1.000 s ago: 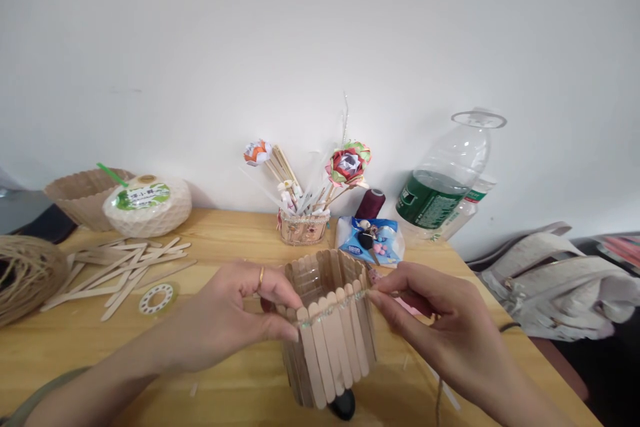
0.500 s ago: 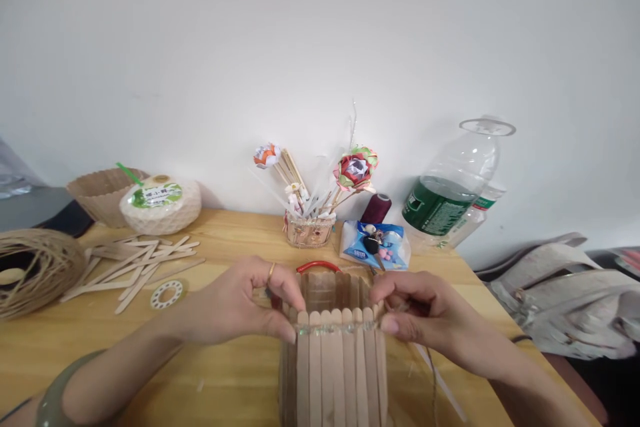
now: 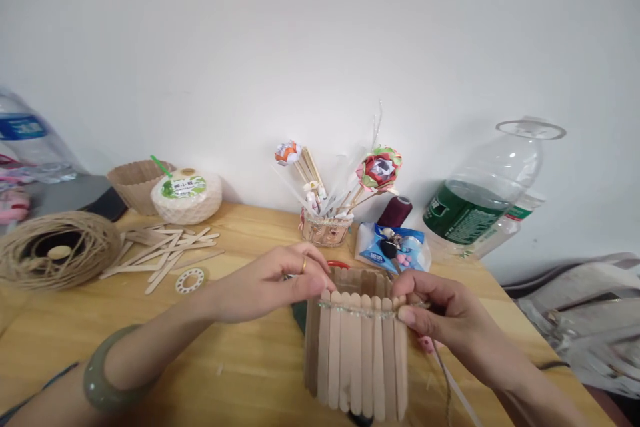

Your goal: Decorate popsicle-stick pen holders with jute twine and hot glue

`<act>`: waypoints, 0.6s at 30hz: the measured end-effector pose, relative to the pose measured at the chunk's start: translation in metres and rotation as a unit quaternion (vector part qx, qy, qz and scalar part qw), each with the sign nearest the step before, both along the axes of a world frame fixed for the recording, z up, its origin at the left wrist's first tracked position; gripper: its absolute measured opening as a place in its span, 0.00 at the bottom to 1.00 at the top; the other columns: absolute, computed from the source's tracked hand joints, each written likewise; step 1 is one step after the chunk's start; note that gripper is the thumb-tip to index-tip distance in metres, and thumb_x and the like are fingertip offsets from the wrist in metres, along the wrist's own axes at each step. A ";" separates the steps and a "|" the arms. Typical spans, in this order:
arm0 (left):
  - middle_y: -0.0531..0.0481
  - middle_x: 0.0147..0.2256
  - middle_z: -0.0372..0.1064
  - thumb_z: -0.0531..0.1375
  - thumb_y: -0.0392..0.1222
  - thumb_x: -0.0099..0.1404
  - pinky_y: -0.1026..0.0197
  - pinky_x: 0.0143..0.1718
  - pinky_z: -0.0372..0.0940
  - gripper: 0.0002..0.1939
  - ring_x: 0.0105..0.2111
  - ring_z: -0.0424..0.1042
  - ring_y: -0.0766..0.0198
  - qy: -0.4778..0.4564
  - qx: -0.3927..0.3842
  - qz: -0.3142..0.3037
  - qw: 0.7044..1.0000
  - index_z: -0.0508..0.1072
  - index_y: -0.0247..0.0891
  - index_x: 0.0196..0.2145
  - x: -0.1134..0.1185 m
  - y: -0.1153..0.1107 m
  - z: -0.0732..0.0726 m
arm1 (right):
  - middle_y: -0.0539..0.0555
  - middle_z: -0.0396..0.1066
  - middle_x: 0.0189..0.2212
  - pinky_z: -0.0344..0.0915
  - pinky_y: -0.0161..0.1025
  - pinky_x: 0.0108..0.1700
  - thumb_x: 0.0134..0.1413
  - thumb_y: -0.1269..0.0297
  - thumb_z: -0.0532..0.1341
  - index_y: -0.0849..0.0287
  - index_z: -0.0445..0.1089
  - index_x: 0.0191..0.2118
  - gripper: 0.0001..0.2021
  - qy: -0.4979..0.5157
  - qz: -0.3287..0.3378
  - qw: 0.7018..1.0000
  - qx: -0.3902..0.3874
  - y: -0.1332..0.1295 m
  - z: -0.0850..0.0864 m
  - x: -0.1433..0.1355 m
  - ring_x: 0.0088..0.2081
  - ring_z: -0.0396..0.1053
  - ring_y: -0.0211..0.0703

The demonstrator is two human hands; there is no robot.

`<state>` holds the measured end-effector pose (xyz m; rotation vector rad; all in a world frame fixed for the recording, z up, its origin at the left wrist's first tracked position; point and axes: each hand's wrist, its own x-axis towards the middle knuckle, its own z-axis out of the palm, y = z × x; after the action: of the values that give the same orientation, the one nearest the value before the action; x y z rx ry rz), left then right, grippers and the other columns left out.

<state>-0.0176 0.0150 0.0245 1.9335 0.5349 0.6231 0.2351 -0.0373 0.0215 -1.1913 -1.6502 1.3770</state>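
A container made of wooden craft sticks [image 3: 360,360] stands in front of me, its lower edge showing. A glittery cord [image 3: 357,311] runs across the front of its sticks, just under their rounded tops. My left hand [image 3: 285,280] is closed at the container's left rim, thumb at the top and fingertips partly hidden behind it. At the right rim, my right hand [image 3: 443,310] pinches the cord against the sticks between thumb and forefinger. Brown twine [image 3: 443,373] hangs below this hand. Part of a red handle [image 3: 339,265] shows behind the container.
Left on the wooden table lie a twine ball [image 3: 60,250], loose craft sticks [image 3: 173,250] and a white ring [image 3: 190,280]. Behind stand a white coconut [image 3: 187,197], a paper-flower basket [image 3: 327,230], a blue packet [image 3: 393,247], a thread spool [image 3: 395,212] and a large bottle [image 3: 480,187].
The view has turned left, so everything sits further right. The container appears raised, its lower edge now visible. My left thumb has moved from the cord up to the rim; my right hand keeps its pinch.
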 end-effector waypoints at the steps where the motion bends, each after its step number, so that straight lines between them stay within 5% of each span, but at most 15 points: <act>1: 0.45 0.39 0.68 0.52 0.52 0.66 0.56 0.46 0.60 0.20 0.42 0.67 0.59 0.000 -0.010 0.007 1.000 0.76 0.35 0.34 0.002 -0.001 0.000 | 0.41 0.51 0.17 0.46 0.29 0.18 0.48 0.47 0.63 0.57 0.64 0.28 0.17 -0.001 -0.001 1.000 -0.004 0.000 -0.002 0.000 0.18 0.49 0.30; 9: 0.49 0.34 0.68 0.63 0.46 0.55 0.62 0.36 0.61 0.10 0.34 0.66 0.64 0.017 -0.066 0.046 0.997 0.76 0.35 0.30 0.008 -0.006 -0.003 | 0.41 0.50 0.16 0.42 0.31 0.18 0.47 0.45 0.63 0.57 0.64 0.28 0.19 -0.030 -0.013 0.999 -0.016 0.000 -0.005 -0.004 0.17 0.46 0.30; 18: 0.51 0.30 0.66 0.62 0.41 0.54 0.63 0.33 0.58 0.07 0.30 0.64 0.66 -0.012 -0.095 0.040 0.995 0.75 0.34 0.26 0.008 -0.009 -0.003 | 0.42 0.51 0.17 0.44 0.30 0.19 0.48 0.46 0.62 0.57 0.65 0.28 0.18 -0.031 -0.008 0.999 0.009 0.000 -0.003 -0.007 0.18 0.49 0.30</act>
<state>-0.0092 0.0065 0.0215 1.7312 0.6358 0.6231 0.2285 -0.0375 0.0188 -1.2451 -1.6880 1.3243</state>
